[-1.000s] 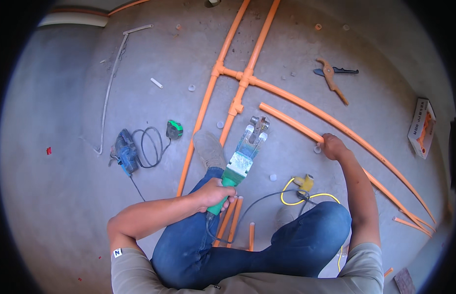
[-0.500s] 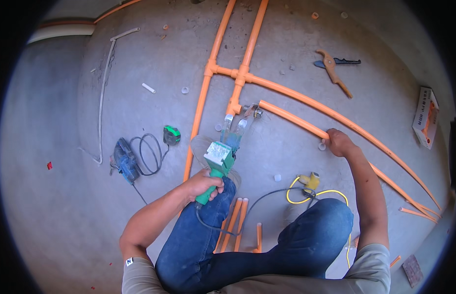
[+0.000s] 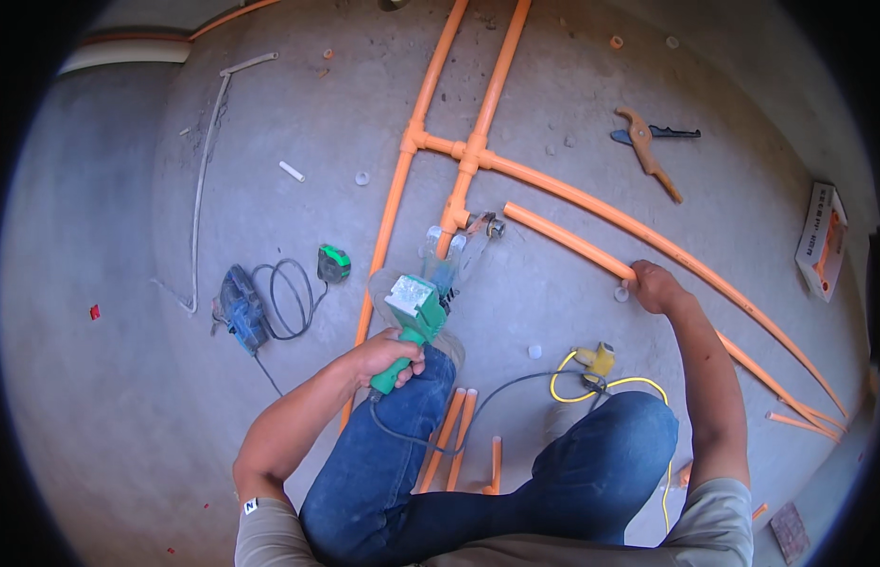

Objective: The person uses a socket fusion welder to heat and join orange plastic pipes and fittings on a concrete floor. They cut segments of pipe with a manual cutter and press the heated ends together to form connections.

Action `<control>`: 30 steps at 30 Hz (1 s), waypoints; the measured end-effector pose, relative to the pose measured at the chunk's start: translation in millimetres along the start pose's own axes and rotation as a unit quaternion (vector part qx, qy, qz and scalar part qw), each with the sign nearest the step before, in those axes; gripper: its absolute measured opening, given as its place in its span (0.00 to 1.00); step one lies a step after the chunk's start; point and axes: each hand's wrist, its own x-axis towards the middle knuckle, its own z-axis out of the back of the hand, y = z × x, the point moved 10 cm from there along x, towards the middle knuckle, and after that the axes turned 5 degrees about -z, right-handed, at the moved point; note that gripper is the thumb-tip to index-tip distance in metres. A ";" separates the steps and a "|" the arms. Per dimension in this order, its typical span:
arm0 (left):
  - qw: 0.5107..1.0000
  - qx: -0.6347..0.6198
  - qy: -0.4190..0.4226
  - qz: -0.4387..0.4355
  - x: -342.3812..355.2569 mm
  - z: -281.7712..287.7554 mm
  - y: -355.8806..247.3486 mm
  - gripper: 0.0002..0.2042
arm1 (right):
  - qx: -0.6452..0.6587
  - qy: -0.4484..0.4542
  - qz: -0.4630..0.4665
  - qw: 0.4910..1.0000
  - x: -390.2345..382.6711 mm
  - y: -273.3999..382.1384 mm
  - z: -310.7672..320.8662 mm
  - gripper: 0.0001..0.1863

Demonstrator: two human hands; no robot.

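In my left hand (image 3: 388,357) is the green handle of a pipe welder (image 3: 416,307), fingers wrapped round it above my left knee. Its metal heating head (image 3: 495,227) lies at the side opening of an orange tee fitting (image 3: 456,215) and seems to touch it. My right hand (image 3: 655,285) grips one end of an orange pipe (image 3: 568,240). The pipe's far end stops just short of the heating head, on its right side. Blur around the welder's plates hides exact contact.
Joined orange pipes (image 3: 391,213) run away ahead; another curves right. Left lie a blue power tool (image 3: 240,307) with its cord and a tape measure (image 3: 334,263). A pipe cutter (image 3: 645,151) and a white box (image 3: 822,241) lie right. A yellow cable (image 3: 638,381) runs by my right knee.
The welder has shifted slightly left, bringing its heating head closer against the tee's side opening. The pipe in my right hand has hardly moved. The view has shifted a little.
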 end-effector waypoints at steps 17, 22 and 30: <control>0.999 0.012 -0.045 -0.011 -6.6 -3.3 -3.7 0.09 | 0.010 -0.023 0.018 1.000 2.2 -6.1 -3.6 0.21; 0.999 -0.035 -0.013 -0.014 -4.9 -3.6 0.3 0.09 | 0.030 -0.061 0.011 0.998 -2.6 -5.6 -2.0 0.21; 0.999 -0.030 -0.018 -0.029 -1.8 3.0 0.6 0.07 | 0.014 -0.056 0.012 0.998 -0.7 -7.0 -9.9 0.22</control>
